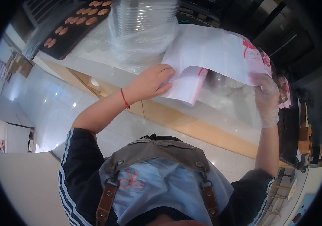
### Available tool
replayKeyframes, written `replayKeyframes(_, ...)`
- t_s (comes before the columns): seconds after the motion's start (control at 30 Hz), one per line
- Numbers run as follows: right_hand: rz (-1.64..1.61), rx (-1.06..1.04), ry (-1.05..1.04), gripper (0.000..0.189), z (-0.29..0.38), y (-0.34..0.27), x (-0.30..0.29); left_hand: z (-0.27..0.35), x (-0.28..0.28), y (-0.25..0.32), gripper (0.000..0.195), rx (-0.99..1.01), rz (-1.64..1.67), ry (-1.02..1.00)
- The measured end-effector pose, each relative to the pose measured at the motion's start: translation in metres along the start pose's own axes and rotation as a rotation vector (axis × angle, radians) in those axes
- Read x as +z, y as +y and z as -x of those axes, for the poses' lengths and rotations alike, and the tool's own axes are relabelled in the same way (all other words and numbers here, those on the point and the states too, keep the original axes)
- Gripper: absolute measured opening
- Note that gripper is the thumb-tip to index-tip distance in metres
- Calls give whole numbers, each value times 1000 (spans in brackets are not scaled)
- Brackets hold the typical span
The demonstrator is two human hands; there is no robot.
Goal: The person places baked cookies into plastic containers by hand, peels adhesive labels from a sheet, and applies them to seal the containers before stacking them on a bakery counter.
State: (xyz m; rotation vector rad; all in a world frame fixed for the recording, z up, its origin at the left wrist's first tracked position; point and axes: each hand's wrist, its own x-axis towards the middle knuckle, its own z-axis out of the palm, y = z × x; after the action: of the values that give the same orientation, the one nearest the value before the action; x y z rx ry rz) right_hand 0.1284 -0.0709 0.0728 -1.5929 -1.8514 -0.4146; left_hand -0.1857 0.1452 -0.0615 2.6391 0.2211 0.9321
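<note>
A large white paper sheet [209, 45] with a pink and red printed design at its right side spreads over the counter, its near edge lifted and curved. My bare left hand [159, 80], with a red string at the wrist, grips the left part of the paper, where a folded or second layer [183, 89] hangs below the top one. In a clear plastic glove, my right hand [265, 87] pinches the near right corner. Whether the layers are one sheet or several, I cannot tell. A tall stack of clear plastic containers [144, 19] in a plastic bag stands beyond my left hand.
At the far left of the counter [93, 50] lies a black baking tray [73, 31] with several round browned pieces of food. More baked food in pink and white paper [284, 90] is beyond my right hand, by a dark tray [289, 135]. Wooden cabinet fronts [172, 115] run below the counter.
</note>
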Motion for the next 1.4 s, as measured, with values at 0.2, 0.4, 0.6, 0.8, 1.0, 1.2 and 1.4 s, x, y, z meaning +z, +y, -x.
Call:
replayKeyframes(0.2,-82,-54,-102,25,4,1,-14,2,28,-7,43,-284,189,231)
replayKeyframes(0.4,-342,-54,-158,29,21,-13,-3,5,3,18,46,-222,-176,409)
replayKeyframes(0.6,-179,-120,-175,38,4,-28,-4,33,-14,12,42,-330,-58,443)
replayKeyframes(0.8,-273,290,416,38,41,-16,-3,50,-60,-16,36,-359,-43,699)
replayKeyframes(1.0,-50,149,702,29,35,-66,25,102,-107,-63,37,-407,-94,712)
replayKeyframes(1.2,284,-49,403,24,-58,-158,80,118,-169,-139,36,-291,-339,570)
replayKeyframes(1.4,408,-160,-30,26,-187,-214,131,114,-190,-199,29,-227,-447,329)
